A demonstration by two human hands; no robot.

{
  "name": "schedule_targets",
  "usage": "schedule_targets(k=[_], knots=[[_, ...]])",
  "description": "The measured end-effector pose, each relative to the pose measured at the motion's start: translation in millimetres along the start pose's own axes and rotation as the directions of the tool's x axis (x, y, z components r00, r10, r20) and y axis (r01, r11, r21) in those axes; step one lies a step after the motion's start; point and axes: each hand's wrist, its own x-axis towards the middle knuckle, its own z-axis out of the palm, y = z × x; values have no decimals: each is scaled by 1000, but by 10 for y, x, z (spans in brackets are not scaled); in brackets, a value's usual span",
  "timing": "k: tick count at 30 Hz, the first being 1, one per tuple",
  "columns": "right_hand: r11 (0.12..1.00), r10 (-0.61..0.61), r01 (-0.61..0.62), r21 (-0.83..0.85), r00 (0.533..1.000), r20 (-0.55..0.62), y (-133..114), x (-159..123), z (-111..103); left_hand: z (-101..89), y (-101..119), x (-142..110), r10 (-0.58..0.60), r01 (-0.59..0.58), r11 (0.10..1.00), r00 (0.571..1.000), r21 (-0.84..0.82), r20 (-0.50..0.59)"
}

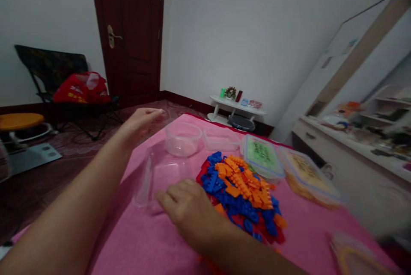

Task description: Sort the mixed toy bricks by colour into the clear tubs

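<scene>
My left hand (141, 122) is raised past the table's left edge, with its fingers pointing right and held together. At its fingertips there is a faint see-through edge, too unclear to name. My right hand (189, 211) is closed, with its fingers curled at the near side of a clear rectangular plastic box (171, 170); whatever it may hold is hidden. Beside it lies a heap of toy building blocks: orange blocks (239, 178) on top, blue blocks (237, 204) under and around them, and red pieces (280, 235) at the edges.
Behind the box stand a clear round tub (183, 140) and a clear shallow tray (221, 140). Lidded boxes with a green label (261, 155) and a yellowish label (306, 170) lie right of the heap. A pink cloth (308, 236) covers the table. Another container (356, 253) sits near right.
</scene>
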Motion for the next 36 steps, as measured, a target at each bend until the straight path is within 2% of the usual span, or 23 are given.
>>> schedule_targets(k=[1,3,6,9,11,14,16,18,22,25,28,32,34,36], knots=[[999,51,-51,-15,998,34,-1,7,2,30,83,-44,26,-26,1000,1000,6,7],[991,121,-122,48,992,24,28,-8,-67,116,237,-130,82,-83,996,996,23,35],[968,174,-147,203,977,-122,185,-138,-318,317,389,-250,195,-208,974,971,87,137],[938,327,-281,202,909,-257,576,-439,-605,566,409,-337,257,-321,923,925,212,280],[910,413,-404,92,867,-281,964,-739,-726,718,369,-375,264,-379,877,894,297,362],[783,576,-601,-158,797,-181,1576,-1271,-743,868,310,-421,261,-446,813,854,376,449],[716,648,-649,-255,755,-100,1887,-1588,-669,911,302,-450,262,-468,792,841,393,473],[700,674,-651,-292,738,-31,2066,-1803,-576,921,319,-476,258,-472,788,837,396,483],[723,638,-579,-377,769,43,2105,-1903,-503,899,370,-503,255,-462,799,840,385,480],[756,597,-521,-396,797,93,2061,-1856,-586,880,376,-497,251,-451,807,846,380,471],[780,580,-518,-351,809,95,2069,-1824,-723,869,354,-481,242,-448,803,847,392,473],[705,642,-591,-392,767,-3,2120,-1791,-911,866,337,-467,243,-456,805,838,380,489],[659,661,-639,-398,744,-101,2153,-1772,-992,864,346,-463,246,-455,808,838,374,488],[636,663,-704,-317,708,-242,2198,-1756,-1061,857,362,-459,247,-456,807,838,375,486]])
